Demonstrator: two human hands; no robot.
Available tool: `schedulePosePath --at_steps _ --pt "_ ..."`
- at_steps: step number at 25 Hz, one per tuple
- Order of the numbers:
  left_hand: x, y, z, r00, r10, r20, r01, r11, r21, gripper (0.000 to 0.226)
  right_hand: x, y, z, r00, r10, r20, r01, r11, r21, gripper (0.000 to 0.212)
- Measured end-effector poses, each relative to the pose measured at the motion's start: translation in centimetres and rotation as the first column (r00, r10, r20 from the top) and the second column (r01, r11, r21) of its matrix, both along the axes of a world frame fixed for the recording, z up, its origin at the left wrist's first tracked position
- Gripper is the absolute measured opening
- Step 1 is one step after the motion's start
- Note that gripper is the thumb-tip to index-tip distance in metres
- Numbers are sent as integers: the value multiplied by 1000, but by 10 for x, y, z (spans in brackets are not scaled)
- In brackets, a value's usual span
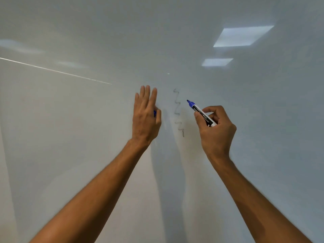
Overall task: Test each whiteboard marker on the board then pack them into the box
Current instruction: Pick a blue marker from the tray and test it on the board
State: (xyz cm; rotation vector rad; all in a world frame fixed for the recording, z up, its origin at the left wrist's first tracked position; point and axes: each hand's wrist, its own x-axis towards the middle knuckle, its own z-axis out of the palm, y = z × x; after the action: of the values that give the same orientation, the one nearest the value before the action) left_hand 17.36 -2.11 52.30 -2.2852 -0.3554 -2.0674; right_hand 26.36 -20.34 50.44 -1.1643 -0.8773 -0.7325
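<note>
The whiteboard point(87, 120) fills the whole view. My right hand point(215, 130) grips an uncapped blue whiteboard marker point(201, 113) with a white and black barrel. Its blue tip points up and left, just right of a faint grey zigzag line point(178, 109) drawn on the board. My left hand point(145, 116) is raised at the board left of the zigzag with its fingers straight. Its thumb pinches a small blue cap point(155, 113) against the side of the hand, and most of the cap is hidden. No box is in view.
Ceiling lights point(243, 35) reflect on the glossy board at the upper right, and a thin bright streak point(56, 71) crosses the left side. Shadows of my arms fall on the board below the hands.
</note>
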Motion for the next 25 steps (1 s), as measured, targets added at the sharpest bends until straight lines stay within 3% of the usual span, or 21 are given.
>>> schedulePosePath --at_steps 4,8,13,19,25 --pt "19 19 3 998 45 -44 -37 987 155 68 11 13 14 996 -61 57 62 998 -11 17" --pt "32 32 5 992 124 3 -123 973 196 60 23 25 24 988 -122 98 123 992 -3 19" --pt "38 41 7 982 180 58 -187 965 184 49 33 35 27 960 -195 201 196 981 14 25" --pt "38 41 8 961 273 49 -276 956 95 56 41 43 25 921 -260 291 253 965 63 29" --pt "38 41 9 967 251 48 -254 964 78 60 45 48 19 873 -317 371 310 947 81 28"
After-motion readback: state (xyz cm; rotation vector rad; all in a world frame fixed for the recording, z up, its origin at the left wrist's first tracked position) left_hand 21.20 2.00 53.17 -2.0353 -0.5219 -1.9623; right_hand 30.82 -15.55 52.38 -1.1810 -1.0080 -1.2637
